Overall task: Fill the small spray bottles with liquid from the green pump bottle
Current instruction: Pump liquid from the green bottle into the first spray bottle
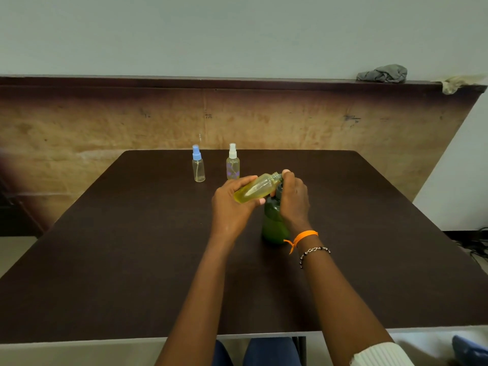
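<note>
Fingers of the left hand grip the uncapped small bottle at frame centre, tilted; right hand fingers curl over the green pump bottle head. Keep mouth against nozzle, pressing slowly.

You sit at a dark brown table. Behind it stands a worn wooden panel against a pale wall. On the panel's top edge lies a grey cloth.
</note>
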